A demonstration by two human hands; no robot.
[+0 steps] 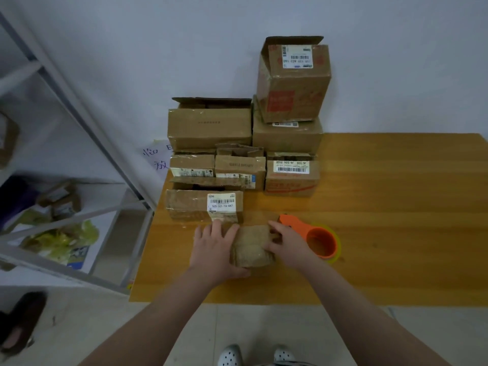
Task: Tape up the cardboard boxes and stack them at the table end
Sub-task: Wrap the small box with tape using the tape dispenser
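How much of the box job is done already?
A good bit: many boxes are stacked at the far end of the table, though some flaps look open. Now the left hand and right hand are on a small box. The tape dispenser lies beside it, so taping and stacking remain.

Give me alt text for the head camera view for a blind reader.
The left hand and right hand hold a small brown cardboard box on a wooden table; an orange tape dispenser lies beside it, stacked cardboard boxes behind.
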